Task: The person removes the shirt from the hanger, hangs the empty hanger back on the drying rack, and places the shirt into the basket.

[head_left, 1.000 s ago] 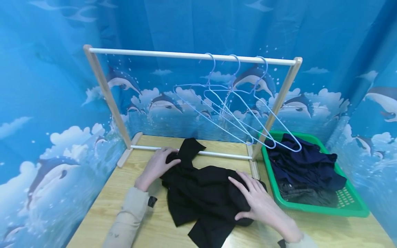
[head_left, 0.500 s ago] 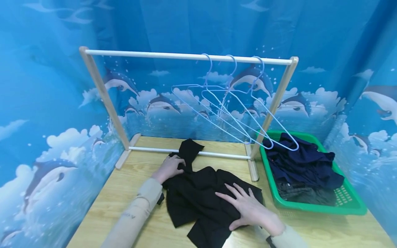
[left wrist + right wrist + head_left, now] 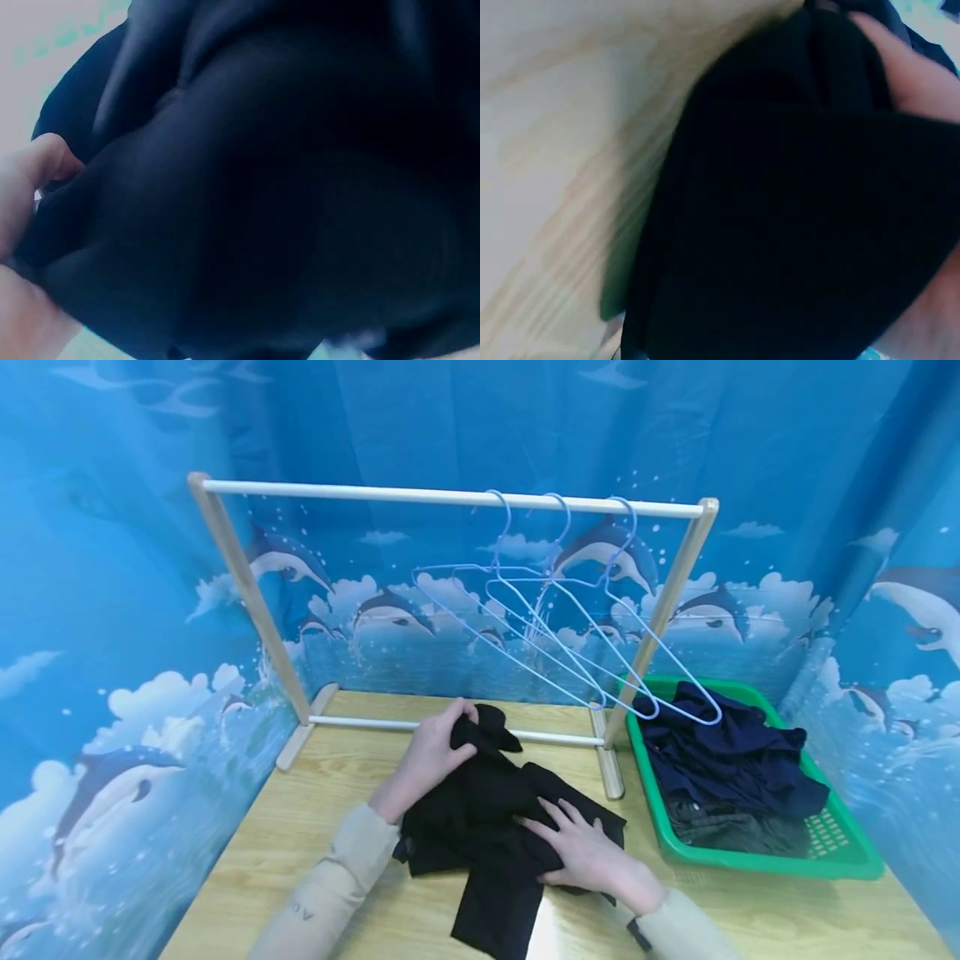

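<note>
A crumpled black garment point(image 3: 480, 793) lies on the table beneath both hands, its exact kind unclear amid the folds. My left hand point(image 3: 431, 756) pinches an upper part of it between thumb and fingers, raised near the rack's lower bar. In the left wrist view, the dark cloth point(image 3: 247, 187) fills most of the picture, with the fingers point(image 3: 45, 165) at its left edge. My right hand point(image 3: 585, 852) rests on the garment's right side, fingers spread. Seen from the right wrist, a flap of black cloth point(image 3: 780, 225) covers much of that hand.
A rack with a white top bar point(image 3: 337, 492) stands behind the garment. Three pale blue hangers point(image 3: 555, 589) hang toward its right end. To the right sits a green basket point(image 3: 765, 864) with dark blue clothing point(image 3: 738, 768) and a grey garment point(image 3: 735, 831).
My left hand has moved right, lifting and folding the garment's upper part over. My right hand has shifted left and toward me over the cloth.
</note>
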### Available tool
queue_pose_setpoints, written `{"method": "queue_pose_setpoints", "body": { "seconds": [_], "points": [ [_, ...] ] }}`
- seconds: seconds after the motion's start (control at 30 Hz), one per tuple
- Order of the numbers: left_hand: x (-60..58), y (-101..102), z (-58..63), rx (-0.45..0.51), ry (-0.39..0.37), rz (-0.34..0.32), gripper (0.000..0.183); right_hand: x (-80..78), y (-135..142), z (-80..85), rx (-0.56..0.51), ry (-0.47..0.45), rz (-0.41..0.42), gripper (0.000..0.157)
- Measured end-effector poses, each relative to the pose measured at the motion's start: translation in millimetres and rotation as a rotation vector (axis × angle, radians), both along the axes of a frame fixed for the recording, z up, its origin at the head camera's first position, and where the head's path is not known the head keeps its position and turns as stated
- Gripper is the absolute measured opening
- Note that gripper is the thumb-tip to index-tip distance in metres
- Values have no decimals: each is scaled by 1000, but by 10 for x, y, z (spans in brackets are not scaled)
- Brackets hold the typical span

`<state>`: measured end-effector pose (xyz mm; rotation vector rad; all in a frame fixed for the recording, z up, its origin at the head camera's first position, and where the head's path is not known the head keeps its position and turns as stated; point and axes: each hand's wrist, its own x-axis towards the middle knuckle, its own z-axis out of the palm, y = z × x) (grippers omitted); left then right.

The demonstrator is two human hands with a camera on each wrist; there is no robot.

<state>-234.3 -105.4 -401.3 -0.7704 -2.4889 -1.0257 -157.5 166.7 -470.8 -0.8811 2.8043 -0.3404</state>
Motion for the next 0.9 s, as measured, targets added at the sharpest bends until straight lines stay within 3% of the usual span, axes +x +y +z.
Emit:
{"method": "queue_pose_setpoints", "body": {
  "seconds": [0.1, 0.17, 0.27, 0.37, 0.43, 0.53, 0.6, 0.67, 0.77, 0.9],
  "points": [
    [202, 152, 91, -70, 32, -104, 55, -98, -64, -6, 5, 32, -37, 71],
    [321, 219, 48, -170, 13, -141, 59, -153, -55, 19, 0, 16, -48, 72],
    [466, 261, -136, -371, -38, -160, 48, -203, 52, 104, -14, -50, -18, 77],
    [560, 263, -397, -542, -87, -156, 39, -213, 209, 239, -49, -85, 43, 69],
    [590, 261, -527, -608, -86, -150, 37, -219, 285, 337, -83, -21, 70, 54],
    [610, 279, -564, -628, -56, -140, 37, -234, 301, 441, -158, 197, 64, 45],
    [625, 302, -516, -653, -34, -131, 36, -250, 246, 478, -191, 329, 67, 58],
    [653, 331, -455, -690, -23, -121, 37, -276, 164, 482, -204, 380, 101, 84],
    [706, 359, -382, -730, -25, -111, 38, -342, 55, 445, -161, 332, 200, 114],
    [798, 300, -265, -683, -82, -99, 44, -458, -7, 326, -60, 246, 261, 124]
  ]
}}
